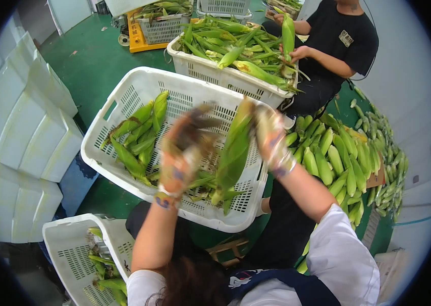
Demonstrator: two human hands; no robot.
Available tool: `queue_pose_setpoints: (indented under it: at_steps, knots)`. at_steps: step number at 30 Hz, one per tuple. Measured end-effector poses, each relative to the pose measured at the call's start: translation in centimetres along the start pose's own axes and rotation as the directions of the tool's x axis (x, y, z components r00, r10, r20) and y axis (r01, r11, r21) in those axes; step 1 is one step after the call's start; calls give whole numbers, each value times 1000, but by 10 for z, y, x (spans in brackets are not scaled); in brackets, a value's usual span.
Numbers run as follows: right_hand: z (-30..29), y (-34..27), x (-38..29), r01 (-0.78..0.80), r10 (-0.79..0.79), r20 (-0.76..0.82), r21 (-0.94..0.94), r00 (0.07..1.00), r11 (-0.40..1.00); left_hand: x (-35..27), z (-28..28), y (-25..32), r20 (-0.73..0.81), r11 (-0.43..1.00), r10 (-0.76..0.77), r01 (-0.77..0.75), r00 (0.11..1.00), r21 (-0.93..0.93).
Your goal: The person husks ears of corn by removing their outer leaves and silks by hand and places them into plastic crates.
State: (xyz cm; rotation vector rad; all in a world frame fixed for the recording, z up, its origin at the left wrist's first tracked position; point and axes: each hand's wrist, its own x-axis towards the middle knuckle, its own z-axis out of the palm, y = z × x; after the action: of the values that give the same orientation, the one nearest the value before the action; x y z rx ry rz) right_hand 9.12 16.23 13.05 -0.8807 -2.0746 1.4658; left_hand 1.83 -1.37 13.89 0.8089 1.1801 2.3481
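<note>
A white perforated plastic crate (pixel 154 75) stands before me, with ears of corn in green husks (pixel 139 134) at its left side and loose husk leaves at its bottom. A large ear of corn in its husk (pixel 234 149) is upright over the crate's right part. My right hand (pixel 271 134), in a stained patterned glove, is at the upper end of this ear; blur hides whether its fingers grip it. My left hand (pixel 185 153), gloved alike, is raised over the middle of the crate, left of the ear. It is strongly blurred, with its fingers towards the ear.
A co-worker (pixel 341 42) holds an ear of corn beside a second crate (pixel 200 69) heaped with husks. Piled husked-in corn (pixel 326 160) lies at my right. Another white crate (pixel 62 225) stands lower left, near stacked white foam boxes (pixel 28 126). A yellow pallet jack (pixel 135 38) is behind.
</note>
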Motion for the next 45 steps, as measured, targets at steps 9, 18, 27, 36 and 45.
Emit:
queue_pose_setpoints:
  at_steps: [9,18,27,36,45]
  knots:
    - [-61,21,279,438,-539,-446,-316,715,842,-17,-107,30,-409,812,88,172,909,558]
    - [-4,178,361,405,-860,-309,-782,407,473,-39,-148,75,-659,892,275,69,700,446]
    - [423,218,44,613,-57,809,-395,585,684,-37,-163,68,-722,945,153,114,675,307]
    - [344,126,23,759,-555,711,46,432,650,-48,-175,79,-674,779,158,328,722,535]
    - [136,-4,-22,700,-488,723,8,489,714,-22,-109,4,-168,619,80,83,983,781]
